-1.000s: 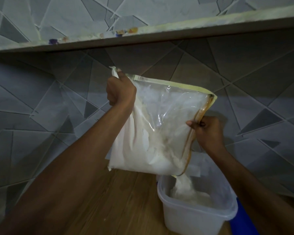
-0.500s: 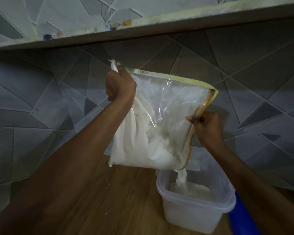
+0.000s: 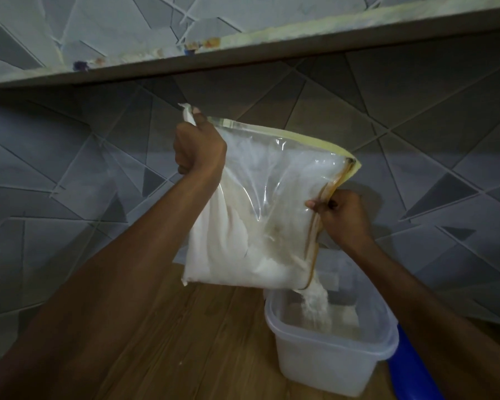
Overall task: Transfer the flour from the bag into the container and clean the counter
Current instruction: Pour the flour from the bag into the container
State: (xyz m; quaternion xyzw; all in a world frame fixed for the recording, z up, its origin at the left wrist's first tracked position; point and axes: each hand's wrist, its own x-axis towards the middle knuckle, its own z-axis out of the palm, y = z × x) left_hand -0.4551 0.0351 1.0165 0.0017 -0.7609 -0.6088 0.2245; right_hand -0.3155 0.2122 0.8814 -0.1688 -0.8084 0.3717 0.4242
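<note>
Left hand (image 3: 198,151): fist closed tight around the bunched upper corner of the bag (image 3: 251,226), holding it raised
Right hand (image 3: 342,217): thumb and fingers pinched on the bag's open brown-edged mouth, about halfway down that edge
Bag: clear plastic, tipped so its mouth faces right and downward, the lowest corner just above the container (image 3: 329,350)
Flour (image 3: 223,255): white mass heaped in the bag's lower left part; a thin stream falls from the low corner into the container
Container: translucent tub, open, a shallow layer of flour on its bottom
Counter (image 3: 185,342): wood-grain surface under the container
Behind: grey geometric tiled wall (image 3: 55,197), shelf (image 3: 243,53) above
Beside container: blue object (image 3: 410,370), at the right, touching or just beside it
</note>
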